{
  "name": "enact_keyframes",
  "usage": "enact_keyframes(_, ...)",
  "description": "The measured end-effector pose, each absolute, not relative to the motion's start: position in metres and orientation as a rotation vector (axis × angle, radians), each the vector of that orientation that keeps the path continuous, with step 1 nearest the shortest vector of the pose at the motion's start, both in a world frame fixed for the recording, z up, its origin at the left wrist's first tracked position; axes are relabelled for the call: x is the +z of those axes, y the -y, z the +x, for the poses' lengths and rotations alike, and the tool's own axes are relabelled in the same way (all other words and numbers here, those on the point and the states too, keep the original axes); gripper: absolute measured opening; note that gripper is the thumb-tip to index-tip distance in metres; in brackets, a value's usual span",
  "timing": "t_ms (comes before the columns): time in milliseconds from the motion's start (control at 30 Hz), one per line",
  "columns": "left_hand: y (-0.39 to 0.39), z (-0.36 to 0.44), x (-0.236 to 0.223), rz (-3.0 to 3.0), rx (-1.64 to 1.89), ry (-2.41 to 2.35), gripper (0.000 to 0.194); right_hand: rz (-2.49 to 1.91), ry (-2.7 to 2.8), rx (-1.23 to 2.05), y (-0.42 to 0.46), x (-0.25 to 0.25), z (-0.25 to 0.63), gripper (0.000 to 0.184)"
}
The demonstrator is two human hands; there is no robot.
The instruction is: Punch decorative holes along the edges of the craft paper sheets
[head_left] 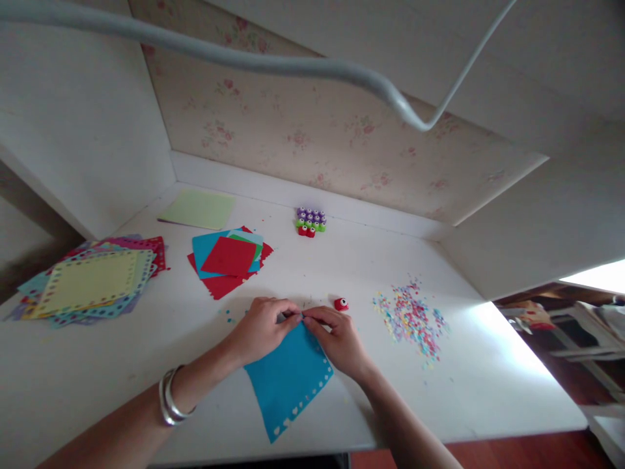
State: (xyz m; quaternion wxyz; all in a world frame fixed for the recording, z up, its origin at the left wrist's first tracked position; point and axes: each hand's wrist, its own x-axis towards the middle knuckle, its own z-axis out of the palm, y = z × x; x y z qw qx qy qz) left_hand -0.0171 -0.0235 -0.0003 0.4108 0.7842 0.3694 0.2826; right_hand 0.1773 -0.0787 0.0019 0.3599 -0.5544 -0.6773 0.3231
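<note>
A blue sheet of paper (288, 374) lies at a slant near the table's front, with small heart-shaped and other holes punched along its near and right edges. At its far edge, the fingertips of my left hand (268, 326) and my right hand (336, 339) meet, both closed in a pinch on the paper. What exactly lies between the fingertips is too small to make out. Just beyond my right hand sits a small red craft punch (341, 303), which neither hand touches. Tiny blue paper bits (229, 317) are scattered beside my left hand.
Punched coloured sheets (92, 277) are piled at the left. Red, blue and green papers (229, 255) overlap in the middle, with pale green sheets (200, 208) behind. Several purple, green and red punches (311, 221) stand near the wall. Confetti (415, 319) lies right. A white cable (293, 65) hangs overhead.
</note>
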Motion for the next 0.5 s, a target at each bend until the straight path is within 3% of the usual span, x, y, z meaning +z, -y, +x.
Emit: enact_keyframes(500,0.0265,-0.0153,0.0026,2.024,0.671,-1.012,0.017,-1.459,1.805,0.594,0.0831,0.0021,0.1754,0.018)
